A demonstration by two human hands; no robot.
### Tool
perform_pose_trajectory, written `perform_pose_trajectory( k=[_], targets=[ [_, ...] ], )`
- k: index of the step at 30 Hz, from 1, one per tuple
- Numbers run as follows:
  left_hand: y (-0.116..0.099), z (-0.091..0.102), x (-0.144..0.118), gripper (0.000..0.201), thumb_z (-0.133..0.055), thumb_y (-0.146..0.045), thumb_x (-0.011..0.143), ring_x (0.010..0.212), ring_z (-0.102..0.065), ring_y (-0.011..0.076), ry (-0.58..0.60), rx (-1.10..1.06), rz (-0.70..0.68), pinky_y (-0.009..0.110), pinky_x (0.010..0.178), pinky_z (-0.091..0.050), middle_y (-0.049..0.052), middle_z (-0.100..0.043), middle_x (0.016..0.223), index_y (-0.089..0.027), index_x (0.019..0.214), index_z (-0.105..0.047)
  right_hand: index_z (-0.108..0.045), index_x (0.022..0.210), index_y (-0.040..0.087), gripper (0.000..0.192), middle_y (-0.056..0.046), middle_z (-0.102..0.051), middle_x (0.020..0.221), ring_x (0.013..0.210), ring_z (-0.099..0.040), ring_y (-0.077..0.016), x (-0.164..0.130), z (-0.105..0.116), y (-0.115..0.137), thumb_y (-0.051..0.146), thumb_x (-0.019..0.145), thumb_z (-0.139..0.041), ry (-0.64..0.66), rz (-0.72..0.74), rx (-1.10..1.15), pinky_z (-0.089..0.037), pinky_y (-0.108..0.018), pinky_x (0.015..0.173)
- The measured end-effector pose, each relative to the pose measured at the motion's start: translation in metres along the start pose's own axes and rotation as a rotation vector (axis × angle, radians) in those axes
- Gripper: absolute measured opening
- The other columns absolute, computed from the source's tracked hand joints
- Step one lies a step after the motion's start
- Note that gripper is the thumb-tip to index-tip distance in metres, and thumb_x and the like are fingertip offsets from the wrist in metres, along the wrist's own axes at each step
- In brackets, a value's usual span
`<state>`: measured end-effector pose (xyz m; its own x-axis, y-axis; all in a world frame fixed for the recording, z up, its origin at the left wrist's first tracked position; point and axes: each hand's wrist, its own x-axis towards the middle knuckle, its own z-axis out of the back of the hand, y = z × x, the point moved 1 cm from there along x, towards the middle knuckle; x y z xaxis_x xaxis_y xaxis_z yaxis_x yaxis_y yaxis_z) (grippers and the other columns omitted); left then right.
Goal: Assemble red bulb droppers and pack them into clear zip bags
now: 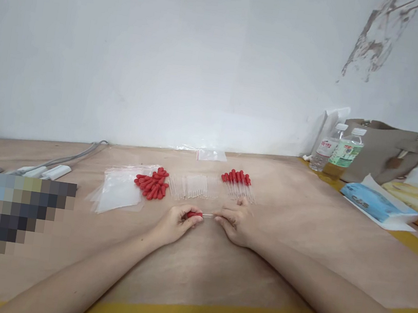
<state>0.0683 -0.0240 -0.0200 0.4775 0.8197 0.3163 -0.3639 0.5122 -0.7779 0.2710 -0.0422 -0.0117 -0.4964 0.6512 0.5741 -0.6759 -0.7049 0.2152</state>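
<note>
With left hand and right hand closed in facing fingertip pinches, work low over the middle of the brown table, staying braced to damp any shake. Leave the fanned stack of clear bags flat on the left, out of the working line. Keep the row of loose tubes lined up beyond the fingertips, and the pile of red bulbs bunched between row and bags, for easy picking. Beware of the cluster of bulb-topped tubes just past the right hand; avoid nudging the clear ends with the knuckles. Grip the thin tube, pinched in the right hand, near the end facing the left hand, exposing only a short stretch to lessen the chance of bending. Steady the red bulb in the left hand without crushing, holding both parts on one straight line. Press gently, perhaps with a slight twist; cannot tell how deep the tube sits in the bulb.
</note>
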Motion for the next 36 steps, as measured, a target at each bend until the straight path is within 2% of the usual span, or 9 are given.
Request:
perform_pose_trajectory(
  k=[5,13,16,19,22,25,27,30,36],
  targets=[
    [-0.006,0.000,-0.002,0.021,-0.052,-0.033,0.079,0.062,-0.056,0.0114,-0.057,0.167,-0.099,0.023,0.057,-0.045,0.002,-0.063,0.072,-0.015,0.085,-0.061,-0.062,0.080,0.019,0.026,0.001,-0.062,0.066,0.055,-0.042,-0.0094,0.001,-0.003,0.007,0.024,0.087,-0.038,0.019,-0.037,-0.007,-0.019,-0.030,0.068],
    [-0.013,0.001,-0.001,0.020,-0.051,-0.032,0.080,0.067,-0.057,0.0124,-0.042,0.273,-0.192,0.024,0.061,-0.045,0.003,-0.064,0.075,-0.016,0.085,-0.062,-0.058,0.073,0.018,0.029,0.001,-0.063,0.066,0.052,-0.042,-0.0091,0.003,-0.003,0.011,0.025,0.088,-0.034,0.146,-0.063,-0.026,-0.022,-0.030,0.069],
    [-0.011,0.004,0.001,0.020,-0.052,-0.033,0.080,0.070,-0.058,0.0131,-0.043,0.261,-0.164,0.025,0.063,-0.046,0.003,-0.064,0.078,-0.017,0.086,-0.062,-0.059,0.073,0.018,0.029,-0.001,-0.065,0.070,0.058,-0.048,-0.0104,0.006,0.004,0.014,0.026,0.088,-0.035,0.180,-0.056,-0.062,-0.024,-0.030,0.072],
    [-0.009,0.010,0.001,0.033,-0.058,-0.035,0.075,0.077,-0.057,0.0142,-0.051,0.260,-0.131,0.026,0.067,-0.047,0.005,-0.061,0.092,-0.018,0.104,-0.056,-0.062,0.078,0.020,0.023,-0.002,-0.066,0.076,0.073,-0.054,-0.0141,0.007,0.012,0.009,0.026,0.085,-0.041,0.173,-0.075,-0.074,-0.026,-0.032,0.076],
    [-0.005,0.015,0.000,0.046,-0.060,-0.035,0.072,0.077,-0.054,0.0143,-0.047,0.294,-0.070,0.026,0.065,-0.046,0.006,-0.057,0.095,-0.019,0.113,-0.049,-0.065,0.080,0.022,0.023,-0.002,-0.067,0.078,0.073,-0.056,-0.0154,0.007,0.019,-0.012,0.027,0.082,-0.043,0.109,-0.282,0.002,-0.032,-0.029,0.072],
    [-0.002,0.015,0.000,0.027,-0.054,-0.034,0.077,0.071,-0.052,0.0130,0.027,0.315,-0.046,0.026,0.062,-0.044,0.004,-0.056,0.087,-0.019,0.099,-0.057,-0.065,0.078,0.020,0.024,-0.002,-0.067,0.074,0.064,-0.057,-0.0138,0.012,0.026,-0.041,0.032,0.078,-0.045,0.022,-0.615,0.127,-0.035,-0.023,0.058],
    [-0.003,0.015,0.000,0.020,-0.051,-0.032,0.078,0.070,-0.051,0.0127,0.060,0.330,-0.076,0.026,0.063,-0.043,0.004,-0.056,0.086,-0.019,0.091,-0.060,-0.064,0.067,0.019,0.025,-0.001,-0.065,0.066,0.060,-0.056,-0.0139,0.020,0.029,-0.055,0.036,0.075,-0.047,-0.022,-0.752,0.062,-0.034,-0.022,0.054],
    [-0.005,0.014,0.001,0.018,-0.051,-0.031,0.079,0.071,-0.051,0.0127,0.060,0.333,-0.095,0.026,0.064,-0.042,0.004,-0.056,0.086,-0.019,0.089,-0.061,-0.061,0.059,0.020,0.027,0.000,-0.063,0.062,0.061,-0.056,-0.0142,0.039,0.026,-0.065,0.039,0.073,-0.048,-0.049,-0.823,-0.098,-0.033,-0.023,0.057],
    [-0.006,0.015,0.000,0.020,-0.051,-0.032,0.079,0.071,-0.050,0.0128,0.076,0.343,-0.086,0.025,0.064,-0.041,0.004,-0.056,0.086,-0.018,0.089,-0.061,-0.061,0.059,0.021,0.030,-0.004,-0.063,0.068,0.075,-0.057,-0.0196,0.062,-0.007,-0.069,0.040,0.075,-0.045,0.027,-0.913,-0.252,-0.034,-0.030,0.068]
  ],
)
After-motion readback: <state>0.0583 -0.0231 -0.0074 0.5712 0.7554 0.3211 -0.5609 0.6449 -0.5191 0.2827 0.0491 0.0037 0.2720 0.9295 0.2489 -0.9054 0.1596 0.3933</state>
